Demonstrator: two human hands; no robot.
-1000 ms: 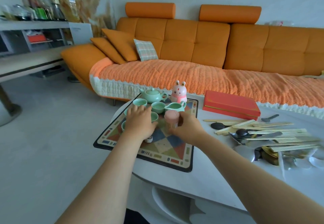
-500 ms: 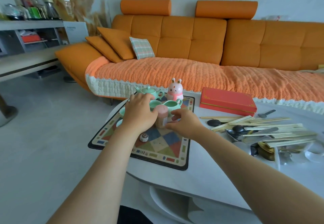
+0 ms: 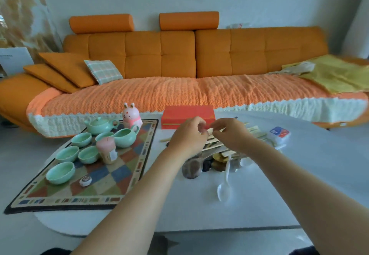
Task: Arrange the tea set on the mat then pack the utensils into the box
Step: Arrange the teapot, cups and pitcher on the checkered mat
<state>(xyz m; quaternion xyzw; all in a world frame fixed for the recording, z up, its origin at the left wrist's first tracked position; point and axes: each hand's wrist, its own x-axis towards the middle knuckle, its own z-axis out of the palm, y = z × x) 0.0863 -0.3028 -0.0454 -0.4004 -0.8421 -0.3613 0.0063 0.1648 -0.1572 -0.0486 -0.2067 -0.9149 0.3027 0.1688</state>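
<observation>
The patterned mat (image 3: 127,176) lies at the left of the white table (image 3: 259,204). On it stand a green teapot (image 3: 98,125), a green pitcher (image 3: 125,137), several green cups (image 3: 60,172), a pink canister (image 3: 106,148) and a pink rabbit figure (image 3: 130,115). The red box (image 3: 187,114) sits shut at the table's far edge. My left hand (image 3: 187,137) and my right hand (image 3: 229,134) hover together just before the box, over the chopsticks (image 3: 253,131) in the utensil pile. Their curled fingertips almost touch. Whether they pinch a chopstick is unclear.
Dark and gold spoons (image 3: 199,166) lie under my wrists, and a white plastic spoon (image 3: 224,186) points toward me. A small round piece (image 3: 85,180) rests on the mat. A blue and red card pack (image 3: 278,134) lies right of the pile. An orange sofa (image 3: 179,59) runs behind the table.
Both hands have left the pink canister and cups on the mat and moved right to the utensil pile. My view has swung right.
</observation>
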